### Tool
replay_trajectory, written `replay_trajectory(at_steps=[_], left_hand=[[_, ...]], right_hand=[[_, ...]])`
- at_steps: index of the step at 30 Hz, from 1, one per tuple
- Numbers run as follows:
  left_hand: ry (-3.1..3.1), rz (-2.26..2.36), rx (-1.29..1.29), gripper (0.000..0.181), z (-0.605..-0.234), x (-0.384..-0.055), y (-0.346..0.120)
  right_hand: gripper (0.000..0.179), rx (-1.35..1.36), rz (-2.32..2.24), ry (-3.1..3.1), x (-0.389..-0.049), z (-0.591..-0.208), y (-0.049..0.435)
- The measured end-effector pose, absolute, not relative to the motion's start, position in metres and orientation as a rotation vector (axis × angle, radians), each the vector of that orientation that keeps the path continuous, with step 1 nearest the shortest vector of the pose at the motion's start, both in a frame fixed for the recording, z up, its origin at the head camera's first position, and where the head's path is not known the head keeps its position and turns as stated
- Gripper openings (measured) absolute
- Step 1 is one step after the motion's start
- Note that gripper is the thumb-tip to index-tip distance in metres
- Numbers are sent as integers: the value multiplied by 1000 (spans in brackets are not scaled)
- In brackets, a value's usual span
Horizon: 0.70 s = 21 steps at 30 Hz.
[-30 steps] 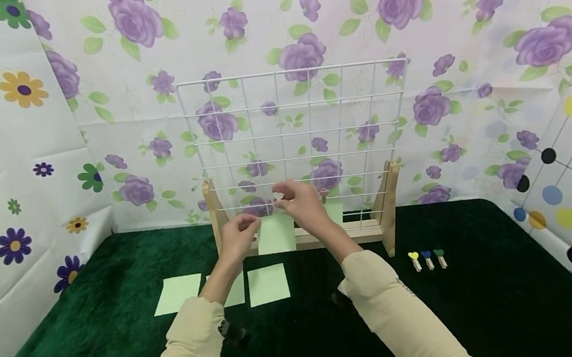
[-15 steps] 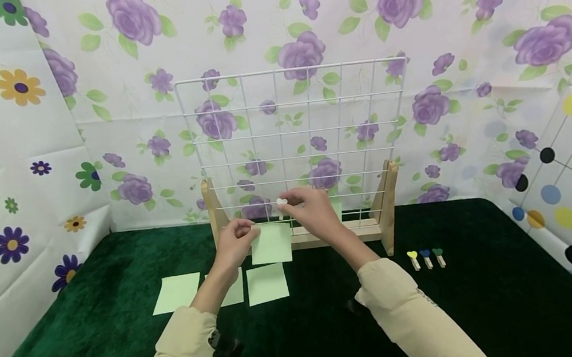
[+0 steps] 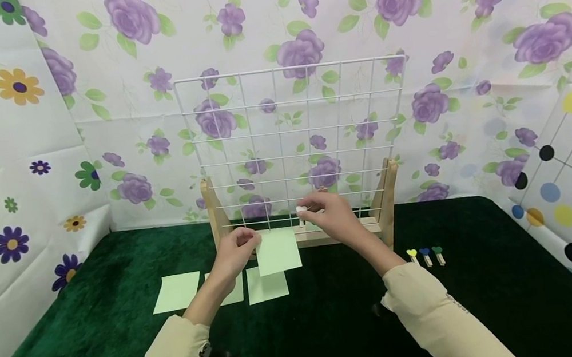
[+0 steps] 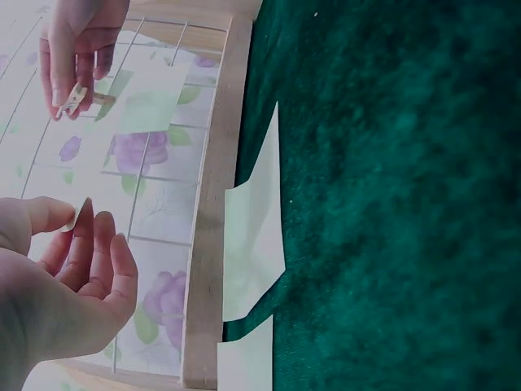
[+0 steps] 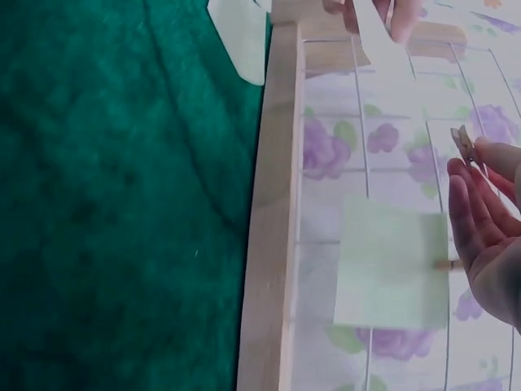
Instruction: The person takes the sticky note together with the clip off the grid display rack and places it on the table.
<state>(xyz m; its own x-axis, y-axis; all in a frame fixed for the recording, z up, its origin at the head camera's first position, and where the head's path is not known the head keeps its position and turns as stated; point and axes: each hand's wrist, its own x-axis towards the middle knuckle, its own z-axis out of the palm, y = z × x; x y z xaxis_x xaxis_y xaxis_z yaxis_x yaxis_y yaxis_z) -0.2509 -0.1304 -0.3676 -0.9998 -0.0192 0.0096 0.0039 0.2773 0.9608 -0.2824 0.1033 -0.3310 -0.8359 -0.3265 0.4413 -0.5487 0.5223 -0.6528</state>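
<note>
Thumb and fingers of my left hand [image 3: 233, 252] pinch a pale green paper note [image 3: 279, 252] by its upper left corner. It hangs in front of the wire grid's lower edge and overlaps a note on the table. To its right, my right hand [image 3: 335, 215] pinches a small wooden clothespin [image 3: 300, 210] with a white heart, apart from the held note. Behind that hand, another pale green note [image 5: 391, 265] hangs on the grid from a second clothespin [image 5: 446, 265]; in the head view the hand largely hides this note.
The white wire grid [image 3: 290, 68] stands upright in a wooden stand [image 3: 390, 203]. Three pale green notes, the left one [image 3: 175, 292] and right one [image 3: 268, 288] among them, lie on the green cloth. Yellow, blue and green heart clothespins [image 3: 426, 257] lie at right.
Both hands have drawn down and back from the grid, the held note with them. My right hand has also shifted right with the white-heart clothespin, widening the gap between the hands.
</note>
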Motion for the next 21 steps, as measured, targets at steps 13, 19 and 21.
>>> replay_trajectory(at_steps=[13, 19, 21], left_hand=[[-2493, -1928, -102, 15, -370, -238, -126], [-2509, -1946, -117, 16, -373, -236, -122], [-2518, -1950, -126, 16, -374, -234, -120]], right_hand=[[21, 754, 1238, -2567, -275, -343, 148], [23, 691, 1175, -2653, -270, -347, 167], [24, 670, 1150, -2676, -269, -349, 173]])
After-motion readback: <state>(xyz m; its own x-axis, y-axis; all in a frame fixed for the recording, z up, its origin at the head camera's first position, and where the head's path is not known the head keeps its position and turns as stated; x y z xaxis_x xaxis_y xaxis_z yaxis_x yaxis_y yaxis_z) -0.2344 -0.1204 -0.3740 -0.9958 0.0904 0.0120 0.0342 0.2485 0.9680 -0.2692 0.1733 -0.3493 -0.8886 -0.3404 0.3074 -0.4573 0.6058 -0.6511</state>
